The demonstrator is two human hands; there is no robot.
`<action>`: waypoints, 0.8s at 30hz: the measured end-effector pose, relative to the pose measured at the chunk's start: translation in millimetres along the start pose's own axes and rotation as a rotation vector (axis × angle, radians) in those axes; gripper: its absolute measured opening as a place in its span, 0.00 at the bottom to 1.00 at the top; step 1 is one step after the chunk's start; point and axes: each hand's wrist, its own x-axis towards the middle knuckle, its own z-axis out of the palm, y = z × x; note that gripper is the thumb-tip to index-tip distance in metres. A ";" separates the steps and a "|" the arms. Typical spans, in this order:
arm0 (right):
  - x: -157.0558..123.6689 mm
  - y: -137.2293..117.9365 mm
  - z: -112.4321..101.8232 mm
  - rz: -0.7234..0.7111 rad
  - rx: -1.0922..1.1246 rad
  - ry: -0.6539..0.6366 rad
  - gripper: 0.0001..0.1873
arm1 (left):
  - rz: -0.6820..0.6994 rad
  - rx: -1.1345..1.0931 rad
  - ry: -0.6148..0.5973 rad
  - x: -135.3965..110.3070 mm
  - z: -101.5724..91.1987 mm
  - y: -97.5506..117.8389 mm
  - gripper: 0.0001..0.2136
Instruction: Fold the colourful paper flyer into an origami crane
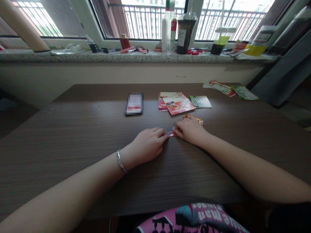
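Observation:
A small folded piece of colourful printed paper (198, 120) lies on the dark wooden table (73, 145), mostly covered by my hands. My right hand (190, 130) lies on top of it with fingers curled, pressing it down. My left hand (147, 145), with a silver bracelet on the wrist, has its fingers closed and pinches the paper's left tip. Both hands meet at that corner.
A stack of red and white leaflets (175, 103) and a green one (201, 101) lie just beyond my hands, with a phone (134, 104) to their left. More leaflets (227, 89) sit far right. Bottles and cups (186, 30) line the window sill.

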 end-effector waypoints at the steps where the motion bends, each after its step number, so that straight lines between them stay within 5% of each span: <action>1: -0.3 0.1 0.4 0.000 -0.001 0.004 0.17 | 0.004 -0.002 -0.004 -0.4 -0.2 -1.1 0.18; 10: -5.1 0.4 3.6 -0.013 -0.024 0.072 0.15 | -0.018 -0.050 -0.034 -3.7 -5.3 -8.4 0.16; 20: -7.1 1.7 4.1 -0.026 -0.015 0.103 0.16 | 0.037 -0.176 0.077 -4.8 7.0 -22.0 0.09; 24: -6.5 2.0 1.8 -0.045 0.013 0.103 0.15 | 0.056 -0.221 0.114 -3.8 10.7 -20.6 0.14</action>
